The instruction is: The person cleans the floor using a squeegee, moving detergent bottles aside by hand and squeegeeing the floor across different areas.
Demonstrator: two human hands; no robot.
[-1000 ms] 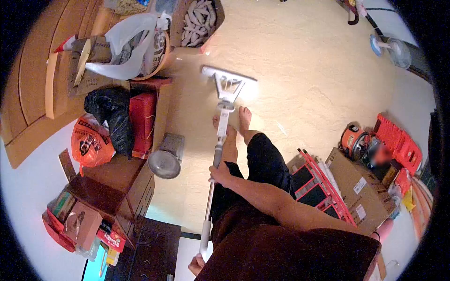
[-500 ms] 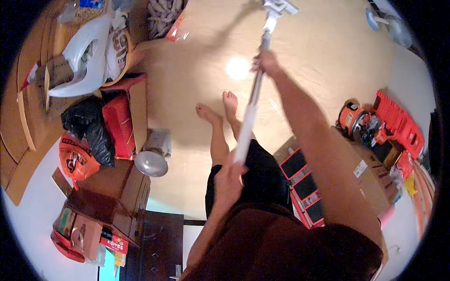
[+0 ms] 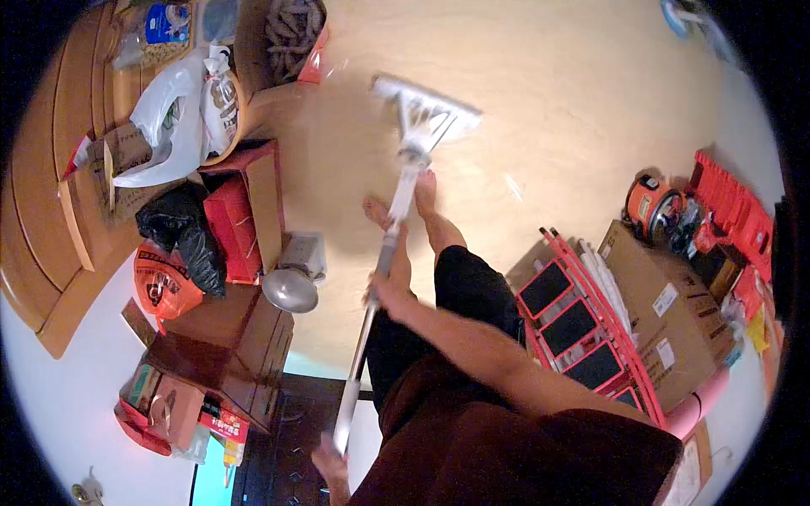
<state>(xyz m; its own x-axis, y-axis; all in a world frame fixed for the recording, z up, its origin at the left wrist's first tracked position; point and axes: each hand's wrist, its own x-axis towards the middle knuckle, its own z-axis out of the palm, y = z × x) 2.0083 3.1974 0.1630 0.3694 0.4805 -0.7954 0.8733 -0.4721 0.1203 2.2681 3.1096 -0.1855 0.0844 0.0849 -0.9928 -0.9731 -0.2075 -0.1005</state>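
A long-handled mop [image 3: 403,194] with a wide flat white head [image 3: 429,114] runs slantwise in front of my body. My right hand [image 3: 390,291] is closed around the grey grip partway up the pole. Lower down, near the pole's white end, my left hand [image 3: 332,464] is wrapped on it, slightly blurred. The mop head is just beyond my bare feet [image 3: 426,192], over the pale floor [image 3: 540,110]. I cannot tell whether it touches the floor.
On the left are a metal bowl [image 3: 290,291], a red box [image 3: 232,229], a black bag [image 3: 184,236] and an orange bag [image 3: 166,282]. A red folding ladder [image 3: 582,325], cardboard boxes [image 3: 658,312] and an orange round machine [image 3: 651,202] stand on the right.
The mop head has come back toward my feet and to the left. Both hands have drawn back toward my body with the pole, my left hand now lower down.
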